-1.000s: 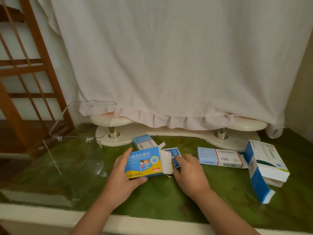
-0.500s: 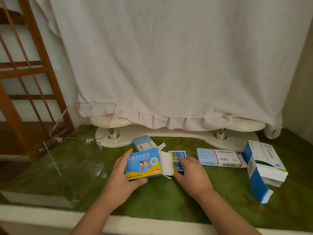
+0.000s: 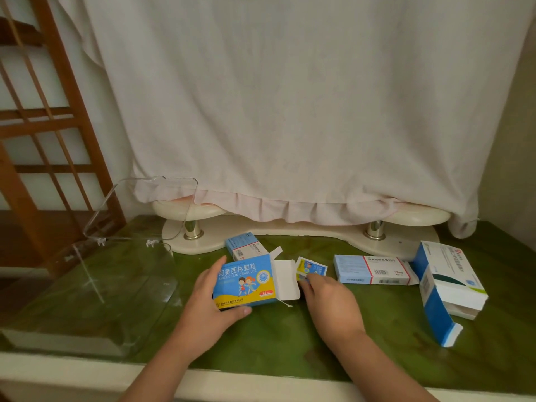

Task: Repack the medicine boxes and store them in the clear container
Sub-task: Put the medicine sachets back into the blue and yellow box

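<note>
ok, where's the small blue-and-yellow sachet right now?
Head view, table centre: small blue-and-yellow sachet under the right hand's fingertips, beside the amoxicillin box's open flap.

L hand [image 3: 211, 300] clamped w/ thumb under, R hand [image 3: 330, 300] fingers pinched forward.

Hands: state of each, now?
Left hand: closed on the amoxicillin box.
Right hand: fingertips on the sachet; grip cannot be told.

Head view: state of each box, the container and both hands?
Amoxicillin box: end flap open, held by left hand.
Sachet: outside box, under right hand fingertips.
Large blue-white box: open.
Clear container: lid up, empty.
</note>
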Motion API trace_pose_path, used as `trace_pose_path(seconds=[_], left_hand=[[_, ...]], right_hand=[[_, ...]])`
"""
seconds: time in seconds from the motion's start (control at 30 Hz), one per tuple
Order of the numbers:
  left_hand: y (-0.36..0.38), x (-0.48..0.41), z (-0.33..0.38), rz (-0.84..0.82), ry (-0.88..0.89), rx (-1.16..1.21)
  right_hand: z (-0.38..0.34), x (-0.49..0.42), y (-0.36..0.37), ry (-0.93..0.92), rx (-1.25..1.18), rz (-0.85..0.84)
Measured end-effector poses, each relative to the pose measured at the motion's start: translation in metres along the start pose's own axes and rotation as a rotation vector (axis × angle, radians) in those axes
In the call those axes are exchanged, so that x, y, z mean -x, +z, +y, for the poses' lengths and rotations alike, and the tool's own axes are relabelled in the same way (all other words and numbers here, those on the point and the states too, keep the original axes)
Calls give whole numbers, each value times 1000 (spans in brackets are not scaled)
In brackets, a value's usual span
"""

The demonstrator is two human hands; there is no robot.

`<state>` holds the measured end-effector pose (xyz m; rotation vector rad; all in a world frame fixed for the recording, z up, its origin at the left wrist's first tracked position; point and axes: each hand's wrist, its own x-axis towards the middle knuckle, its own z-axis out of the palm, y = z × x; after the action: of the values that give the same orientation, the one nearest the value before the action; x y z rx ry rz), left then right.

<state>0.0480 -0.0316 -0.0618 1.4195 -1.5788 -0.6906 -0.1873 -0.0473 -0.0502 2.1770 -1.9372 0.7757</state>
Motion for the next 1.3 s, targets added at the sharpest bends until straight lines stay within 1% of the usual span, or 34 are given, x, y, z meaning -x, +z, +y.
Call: trace_pose_path(seconds=[0.13, 0.23, 0.4, 0.47, 0.53, 0.67, 0.83, 1.0, 1.3], left_hand=[[0, 0, -1, 3, 10, 3], [0, 0, -1, 0, 9, 4], [1, -1, -1, 2, 7, -8], [1, -2, -1, 3, 6, -14], [1, -1, -1, 4, 4, -18], [2, -1, -1, 3, 3, -18], [1, -2, -1, 4, 4, -5], [1, -2, 0, -4, 2, -8], [2, -2, 1, -11, 9, -13]], right_hand=[[5, 0, 2, 165, -177, 1], [7, 3, -5, 274, -527, 116], [16, 2, -16, 622, -1127, 247], [14, 3, -23, 729, -1300, 262], [10, 6, -29, 769, -1384, 256], [1, 11, -28, 749, -1418, 236], [-2, 8, -28, 745, -1421, 307], [-5, 10, -25, 703, -1334, 179], [-23, 10, -22, 661, -1359, 60]])
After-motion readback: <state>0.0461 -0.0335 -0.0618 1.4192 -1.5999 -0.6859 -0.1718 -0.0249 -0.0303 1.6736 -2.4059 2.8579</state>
